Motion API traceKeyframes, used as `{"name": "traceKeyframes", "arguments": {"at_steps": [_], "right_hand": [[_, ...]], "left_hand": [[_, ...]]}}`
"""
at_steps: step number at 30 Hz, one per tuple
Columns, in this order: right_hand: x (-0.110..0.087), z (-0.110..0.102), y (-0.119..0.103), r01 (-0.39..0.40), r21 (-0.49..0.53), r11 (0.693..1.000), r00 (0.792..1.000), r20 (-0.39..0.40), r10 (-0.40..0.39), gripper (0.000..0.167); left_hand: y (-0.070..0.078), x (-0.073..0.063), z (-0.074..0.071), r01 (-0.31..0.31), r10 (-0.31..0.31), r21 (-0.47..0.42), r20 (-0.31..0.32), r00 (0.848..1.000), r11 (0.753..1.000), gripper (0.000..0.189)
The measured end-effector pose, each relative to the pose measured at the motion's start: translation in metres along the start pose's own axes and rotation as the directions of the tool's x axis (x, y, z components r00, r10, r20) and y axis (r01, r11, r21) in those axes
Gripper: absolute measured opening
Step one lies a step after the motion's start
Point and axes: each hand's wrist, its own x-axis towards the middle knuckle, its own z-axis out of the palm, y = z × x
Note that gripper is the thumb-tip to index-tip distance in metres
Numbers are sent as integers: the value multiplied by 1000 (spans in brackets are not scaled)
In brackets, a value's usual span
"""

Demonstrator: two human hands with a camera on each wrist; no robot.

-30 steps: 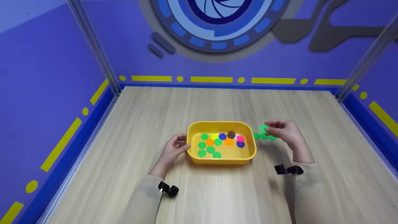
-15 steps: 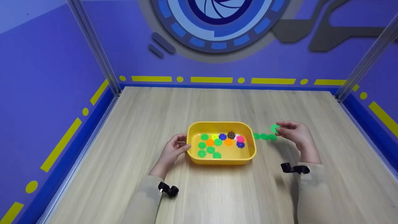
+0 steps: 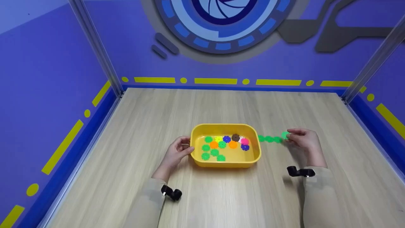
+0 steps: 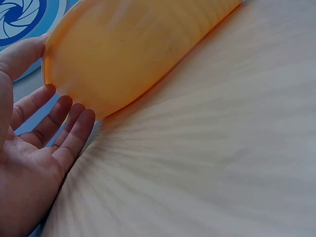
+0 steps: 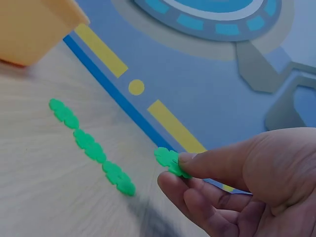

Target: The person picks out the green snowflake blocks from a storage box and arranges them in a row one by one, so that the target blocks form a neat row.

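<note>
We hold the yellow tray (image 3: 225,164) by its end with our left grip (image 3: 173,153); our right grip (image 3: 305,140), thumb and fingers nearly meeting, pinches a green disc (image 5: 167,159) beside three discs (image 5: 89,144), toward the tabletop's (image 3: 234,196) right edge.

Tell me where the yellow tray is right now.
In the head view, the yellow tray sits on the wooden table, below the picture's centre, its left end held by the left hand; a row of three green discs lies just to its right.
</note>
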Motion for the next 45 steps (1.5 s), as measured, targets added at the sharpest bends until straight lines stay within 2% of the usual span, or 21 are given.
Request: {"name": "traceKeyframes", "arguments": {"at_steps": [7,14,20,31,39,45], "right_hand": [[1,2,8,-43,-42,998,998,-44,41,45],[2,5,12,-24,-115,993,996,-91,13,37],[1,7,10,-17,-209,978,994,-105,-6,36],[-2,6,2,-45,-343,938,993,-117,5,38],[-1,4,2,-55,-296,954,995,-101,26,41],[-2,3,1,-50,-322,945,993,-115,13,41]], "left_hand": [[0,1,1,-1,1,-14,2,1000,1000,46],[0,0,0,-7,7,-6,8,1000,1000,46],[0,1,0,-10,10,1,4,1000,1000,45],[0,1,0,-5,5,-12,3,1000,1000,45],[2,0,0,-17,17,-11,9,1000,1000,45],[1,0,0,-4,4,-6,8,1000,1000,46]]}}
